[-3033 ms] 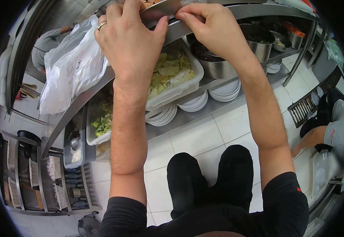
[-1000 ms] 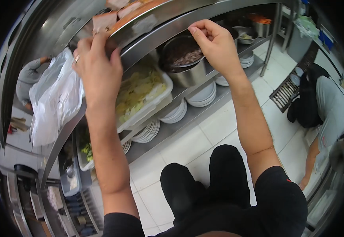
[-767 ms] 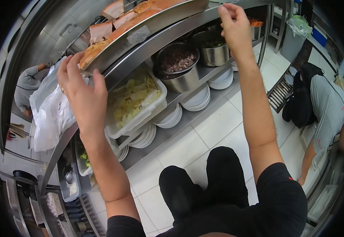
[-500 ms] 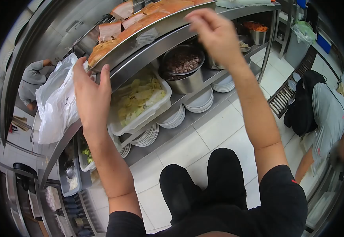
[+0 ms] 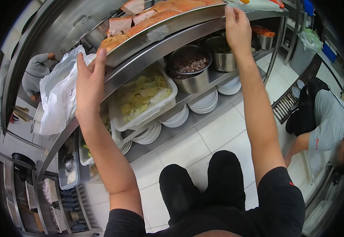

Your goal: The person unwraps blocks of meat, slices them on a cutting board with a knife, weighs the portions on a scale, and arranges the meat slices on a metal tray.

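A long metal tray [image 5: 140, 44] with large pieces of browned, pale-cut meat [image 5: 156, 19] sits along the steel shelf edge at the top. My left hand [image 5: 89, 65] is at the tray's left corner, its thumb against the corner and its fingers apart. At the right end, my right hand [image 5: 237, 21] has its fingers closed at the tray's corner; the fingertips are partly hidden. A crumpled white plastic bag [image 5: 59, 98] hangs just left of my left hand.
Below are a white tub of cut leaves [image 5: 164, 106], a pot of dark chunks [image 5: 189, 81], stacked plates [image 5: 203, 100] and a tub with a ladle [image 5: 67, 173]. One co-worker bends at right [image 5: 326, 114]; another stands at far left [image 5: 35, 75].
The view has shifted, bringing the meat tray into sight. My right hand has moved right to the tray's far corner. My left hand has shifted along its left corner. The co-worker at right bends lower.
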`<state>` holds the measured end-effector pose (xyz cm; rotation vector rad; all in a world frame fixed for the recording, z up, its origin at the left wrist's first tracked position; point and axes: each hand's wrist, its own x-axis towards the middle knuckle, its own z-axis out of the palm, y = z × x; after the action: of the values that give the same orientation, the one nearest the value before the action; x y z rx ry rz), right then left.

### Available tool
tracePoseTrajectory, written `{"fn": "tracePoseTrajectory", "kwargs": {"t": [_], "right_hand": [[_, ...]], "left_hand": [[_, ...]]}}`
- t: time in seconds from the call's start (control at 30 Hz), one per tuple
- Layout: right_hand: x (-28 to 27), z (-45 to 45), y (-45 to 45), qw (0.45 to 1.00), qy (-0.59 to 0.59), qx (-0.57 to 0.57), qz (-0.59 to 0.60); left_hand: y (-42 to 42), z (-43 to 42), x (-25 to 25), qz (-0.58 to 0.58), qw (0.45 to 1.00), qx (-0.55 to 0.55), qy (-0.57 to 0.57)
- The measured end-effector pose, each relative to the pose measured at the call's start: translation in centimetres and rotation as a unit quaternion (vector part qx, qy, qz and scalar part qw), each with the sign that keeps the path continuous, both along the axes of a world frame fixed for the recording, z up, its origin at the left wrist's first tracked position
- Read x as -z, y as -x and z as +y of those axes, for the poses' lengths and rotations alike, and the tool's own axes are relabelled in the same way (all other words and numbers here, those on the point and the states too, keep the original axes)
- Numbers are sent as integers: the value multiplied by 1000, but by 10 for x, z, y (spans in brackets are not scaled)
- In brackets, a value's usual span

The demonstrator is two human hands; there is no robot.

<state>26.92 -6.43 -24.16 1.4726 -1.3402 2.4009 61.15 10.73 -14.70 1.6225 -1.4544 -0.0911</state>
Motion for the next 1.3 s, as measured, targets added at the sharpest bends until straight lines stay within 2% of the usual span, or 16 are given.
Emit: {"fn": "tracePoseTrajectory", "kwargs": {"t": [0.07,0.1,0.33,0.43,0.53,0.63,0.73,0.83,0.9,0.97,1.07,1.2,1.3], "right_hand": [[-24,1,9,995,-82,-43,35],[-37,8,11,983,-145,-109,28],[-47,-7,17,958,-158,-236,-34],[-45,-10,19,953,-142,-267,-28],[-45,-7,21,958,-166,-232,-35],[-58,27,11,945,-207,-232,-101],[-66,52,2,881,-253,-331,-225],[-68,59,2,822,-232,-421,-305],[-77,59,7,787,-257,-448,-339],[-90,54,11,768,-286,-450,-354],[-85,47,20,752,-303,-458,-364],[-93,42,30,695,-346,-482,-406],[-132,20,46,655,-475,-479,-339]], "left_hand": [[0,-9,-5,62,998,20,-20],[0,-12,-7,94,995,29,-27],[28,-6,-13,155,987,-9,-31],[6,-33,-1,175,981,78,44],[4,-30,3,175,981,57,67],[21,-11,-2,143,989,8,36],[40,12,-18,160,987,6,18],[49,35,-19,231,972,36,-23],[55,44,-22,271,962,33,-17],[45,41,-15,529,844,23,-82],[41,24,-14,665,732,120,-84],[39,9,-31,700,689,145,-120],[34,3,-42,713,667,144,-159]]}}
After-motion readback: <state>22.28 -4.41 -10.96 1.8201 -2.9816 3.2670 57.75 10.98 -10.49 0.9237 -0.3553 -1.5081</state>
